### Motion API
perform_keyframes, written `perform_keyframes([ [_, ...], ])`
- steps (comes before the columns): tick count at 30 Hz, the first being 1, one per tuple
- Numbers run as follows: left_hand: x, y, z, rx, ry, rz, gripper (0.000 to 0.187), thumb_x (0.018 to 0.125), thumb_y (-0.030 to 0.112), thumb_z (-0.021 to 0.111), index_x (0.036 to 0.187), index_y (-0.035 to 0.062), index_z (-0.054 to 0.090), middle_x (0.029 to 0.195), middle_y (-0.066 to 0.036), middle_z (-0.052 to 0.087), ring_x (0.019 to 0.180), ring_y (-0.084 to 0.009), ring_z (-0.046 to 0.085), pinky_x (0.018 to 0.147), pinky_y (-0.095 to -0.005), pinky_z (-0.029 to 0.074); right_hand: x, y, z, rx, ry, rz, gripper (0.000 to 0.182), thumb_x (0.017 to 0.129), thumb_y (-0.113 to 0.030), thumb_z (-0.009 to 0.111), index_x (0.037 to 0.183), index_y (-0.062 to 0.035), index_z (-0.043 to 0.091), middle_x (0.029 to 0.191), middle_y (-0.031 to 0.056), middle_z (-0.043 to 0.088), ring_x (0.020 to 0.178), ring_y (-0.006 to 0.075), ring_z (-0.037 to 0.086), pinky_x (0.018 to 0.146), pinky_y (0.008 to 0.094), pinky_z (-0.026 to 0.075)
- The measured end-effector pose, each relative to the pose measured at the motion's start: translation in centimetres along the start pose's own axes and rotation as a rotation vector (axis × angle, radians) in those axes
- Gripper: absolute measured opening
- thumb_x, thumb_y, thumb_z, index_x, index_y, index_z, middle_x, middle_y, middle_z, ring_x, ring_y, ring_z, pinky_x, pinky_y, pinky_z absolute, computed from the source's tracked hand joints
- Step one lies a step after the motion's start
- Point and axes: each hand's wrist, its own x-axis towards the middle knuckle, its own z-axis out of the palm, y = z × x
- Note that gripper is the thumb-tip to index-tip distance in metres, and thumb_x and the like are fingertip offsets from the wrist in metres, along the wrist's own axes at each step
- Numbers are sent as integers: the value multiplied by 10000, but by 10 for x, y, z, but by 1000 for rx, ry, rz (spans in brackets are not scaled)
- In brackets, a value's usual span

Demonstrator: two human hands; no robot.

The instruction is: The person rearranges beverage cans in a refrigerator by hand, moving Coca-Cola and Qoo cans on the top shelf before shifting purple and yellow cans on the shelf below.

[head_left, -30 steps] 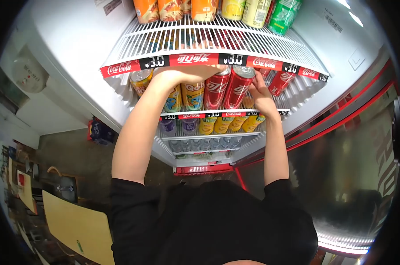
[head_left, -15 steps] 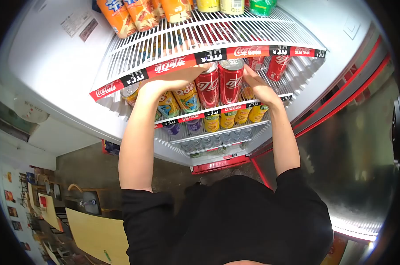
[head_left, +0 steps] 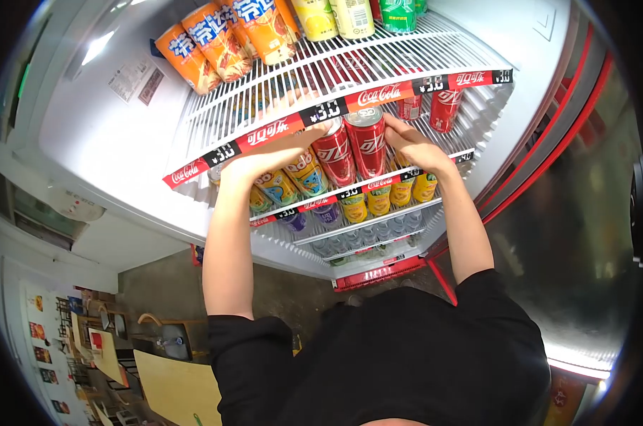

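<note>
Two red Coca-Cola cans stand side by side at the front of the cooler's second shelf, a left can (head_left: 333, 154) and a right can (head_left: 368, 145). My left hand (head_left: 282, 148) reaches under the upper shelf, its thumb side by the top of the left can. Its fingers show only in part through the wires and look stretched out. On the other side, my right hand (head_left: 412, 144) lies along the right can with extended fingers, the tips near its upper edge. Yellow-and-blue Qoo cans (head_left: 306, 174) stand left of the colas, below my left hand.
Orange cans (head_left: 217, 46), yellow cans and a green can (head_left: 398, 14) stand on the wire shelf (head_left: 265, 85) above my hands. Another red can (head_left: 446, 110) is farther right. Lower shelves hold yellow-capped drinks (head_left: 378, 201) and clear bottles. The cooler door (head_left: 549, 234) is open at right.
The view has tilted and shifted, so the shelves appear rotated. Both hands remain beside the two cola cans, with little visible movement against them.
</note>
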Motion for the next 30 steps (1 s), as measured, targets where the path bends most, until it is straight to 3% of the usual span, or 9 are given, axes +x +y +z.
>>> perform_keyframes([
  [4, 8, -37, 8, 252, 0, 118, 651, 1018, 448, 611, 1495, 30, 462, 1526, -143, 492, 1408, -248, 471, 1210, -348, 350, 5, 8, -4, 12, -35, -28, 667, 1042, -315, 639, 1571, -13, 368, 1460, 115, 566, 1285, 177, 548, 1077, 324, 443],
  [5, -4, 19, -12, 221, -127, -17, 569, 1071, 424, 495, 1460, 8, 487, 1479, -153, 533, 1362, -245, 515, 1188, -354, 385, 5, 8, -4, 18, -23, -29, 658, 1043, -299, 640, 1570, -14, 369, 1450, 109, 575, 1279, 174, 552, 1075, 317, 444],
  [14, -9, -103, -2, 242, 369, 253, 493, 1006, 310, 543, 1416, 36, 544, 1428, -200, 580, 1331, -369, 539, 1147, -443, 416, 4, 7, -2, -6, -12, -93, 616, 1044, -311, 638, 1543, -30, 412, 1453, 98, 575, 1284, 179, 543, 1085, 324, 435],
  [20, -23, -64, -12, 478, 191, 80, 538, 993, 422, 539, 1385, 54, 552, 1420, -167, 593, 1315, -355, 553, 1137, -431, 422, 6, 12, -4, 78, -2, -15, 570, 1039, -170, 621, 1539, -4, 402, 1382, 96, 599, 1202, 152, 565, 1051, 300, 444],
  [23, -26, -76, -7, 174, 104, -14, 628, 1010, 457, 426, 1473, 34, 472, 1491, -171, 557, 1367, -306, 534, 1204, -414, 350, 9, 33, -10, 130, 14, -41, 606, 1033, -155, 625, 1533, 67, 364, 1407, 128, 580, 1290, 179, 532, 1098, 304, 409],
  [25, -22, -57, -17, 495, 52, -30, 621, 1006, 423, 427, 1506, 56, 462, 1472, -183, 566, 1342, -310, 553, 1179, -427, 379, 6, 25, -14, 71, -16, -12, 595, 1039, -143, 609, 1537, 66, 360, 1444, 133, 555, 1344, 179, 491, 1132, 314, 379],
  [26, -23, -66, -11, 489, 217, 73, 596, 991, 420, 444, 1503, 120, 495, 1432, -183, 594, 1272, -326, 594, 1125, -448, 429, 7, 24, -15, 27, -26, -5, 585, 1045, -143, 596, 1542, 57, 361, 1466, 139, 539, 1369, 181, 472, 1150, 319, 363],
  [28, -20, -94, 12, 760, 404, 147, 553, 980, 429, 462, 1460, 167, 550, 1394, -165, 624, 1206, -345, 623, 1077, -459, 464, 8, 18, -5, 96, 20, -131, 496, 1069, -197, 560, 1492, 32, 437, 1323, 103, 610, 1224, 154, 551, 1040, 296, 436],
  [30, -22, -69, -3, 518, 269, 37, 555, 987, 437, 458, 1463, 164, 545, 1420, -150, 612, 1241, -335, 611, 1092, -444, 458, 6, 14, -1, 154, 116, -89, 409, 1090, -254, 521, 1409, 1, 518, 1146, 49, 639, 1040, 119, 582, 896, 268, 468],
])
